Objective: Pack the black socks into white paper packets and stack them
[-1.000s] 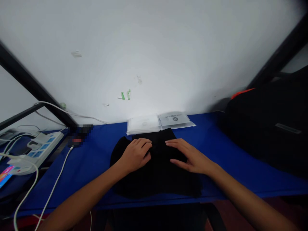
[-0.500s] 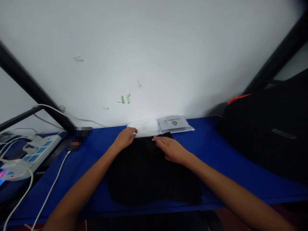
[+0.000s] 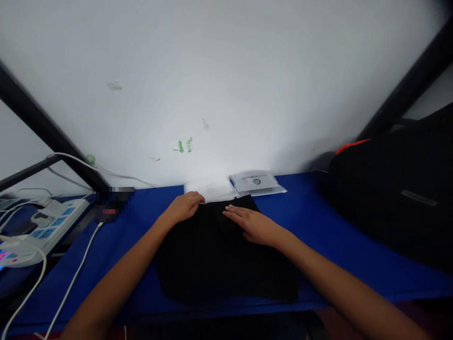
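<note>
A black folded cloth, perhaps a garment, lies in front of me; its folds are hard to make out in the dark. My left hand is at its far left corner, fingers curled together over the edge. Across the upper right part, my right hand rests flat with its fingers stretched out toward the left. Just beyond the cloth's far edge sit a white packet and a clear plastic bag with grey printing, side by side against the wall.
A blue tabletop runs along a white wall. On the left are a white power strip with several plugs and a white cable. A large black bag with an orange edge stands at the right.
My right hand has slid slightly toward me, and its fingers lie straighter on the cloth. The left hand has shifted a little to the right along the far edge.
</note>
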Demonstrator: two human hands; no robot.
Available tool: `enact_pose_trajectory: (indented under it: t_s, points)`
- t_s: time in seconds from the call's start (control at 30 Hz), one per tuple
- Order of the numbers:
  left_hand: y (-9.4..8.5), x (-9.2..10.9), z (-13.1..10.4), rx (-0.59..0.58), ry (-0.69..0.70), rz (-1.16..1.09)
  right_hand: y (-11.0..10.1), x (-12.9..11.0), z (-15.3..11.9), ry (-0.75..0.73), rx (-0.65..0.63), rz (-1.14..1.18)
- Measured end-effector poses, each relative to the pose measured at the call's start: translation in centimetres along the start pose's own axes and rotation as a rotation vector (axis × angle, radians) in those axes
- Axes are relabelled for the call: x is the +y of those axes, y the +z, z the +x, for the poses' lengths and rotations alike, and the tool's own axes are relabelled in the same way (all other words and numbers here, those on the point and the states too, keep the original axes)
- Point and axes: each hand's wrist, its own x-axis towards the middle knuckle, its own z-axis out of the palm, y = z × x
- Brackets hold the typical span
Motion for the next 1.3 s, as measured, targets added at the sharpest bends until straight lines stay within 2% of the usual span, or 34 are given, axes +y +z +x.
enact_pose_trajectory:
  t_s: [0.23,0.5,0.67,0.73,0.8,0.9,0.97,1.03,1.1,1.23,1.3]
  points:
    - [-0.6,0.4,0.3,-0.037,-0.024,0.057,-0.4,-0.3,0.1,0.023,-0.027,0.013]
    - [-0.3,0.5,0.1,-0.039,0.047,0.204,0.2,0.3,-0.1,0.003,0.012,-0.004]
    - [-0.6,1.1,0.3,0.065,0.053,0.301,0.5,0.6,-0.2,0.001,0.026,-0.042]
    - [-0.8,1.6,0.3,0.156,0.069,0.306,0.3,0.3,-0.4,-0.038,0.087,-0.074]
    - [-1.1,2.6,0.1,0.236,0.101,0.276,0.0,-0.1,-0.6,-0.153,0.227,-0.108]
    - [-1.5,4.7,-0.3,0.226,0.166,0.126,-0.5,-1.0,-0.9,-0.369,0.454,-0.15]
    - [-1.7,6.3,-0.7,0.193,0.208,-0.005,-0.5,-1.3,-0.9,-0.419,0.515,-0.189]
    - [-1.7,7.8,-1.0,0.178,0.223,-0.088,-0.3,-1.1,-0.8,-0.392,0.507,-0.232]
    - [-1.5,8.9,-1.2,0.154,0.21,-0.085,0.1,-0.8,-0.4,-0.315,0.443,-0.251]
    - [-0.7,9.5,-1.3,0.005,0.189,0.096,0.9,-0.7,0.4,-0.086,0.219,-0.216]
    - [-0.2,9.5,-1.4,-0.079,0.169,0.184,1.1,-1.1,0.6,-0.02,0.139,-0.186]
